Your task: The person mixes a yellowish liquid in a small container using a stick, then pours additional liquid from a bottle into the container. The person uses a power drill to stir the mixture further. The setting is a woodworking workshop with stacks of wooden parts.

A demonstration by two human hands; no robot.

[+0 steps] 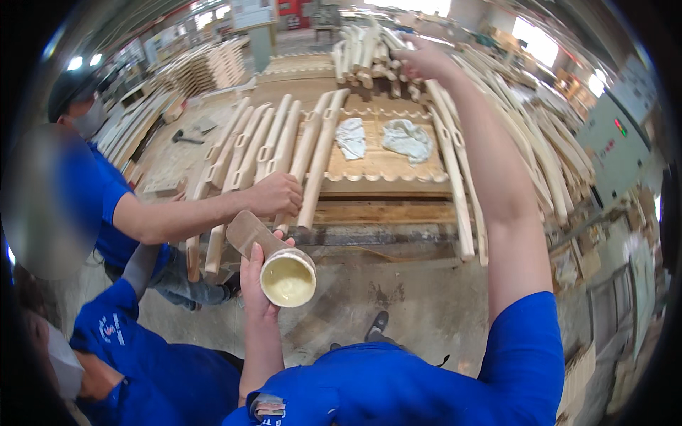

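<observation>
A workshop — stained concrete floor (419,298), bright windows (534,39) at the far side, ceiling lamps (74,62) glaring.

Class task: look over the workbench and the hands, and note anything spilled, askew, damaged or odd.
Nothing is clearly spilled or broken. Two crumpled white rags lie loose on the wooden panel. The left hand holds a tilted cup of pale glue; none is running out. The curved wooden pieces lie in a rough, uneven row.

A woodworking shop, furniture-making by the look: rows of shaped wooden legs (284,145) laid across a workbench (387,188), more piled at the back (366,53) and along the right (547,153). Stacked timber parts (206,67) behind, hammer (186,137) on a bench, concrete floor (419,305), co-workers in blue work shirts (106,199), big hall w/ bright windows (536,39).
</observation>
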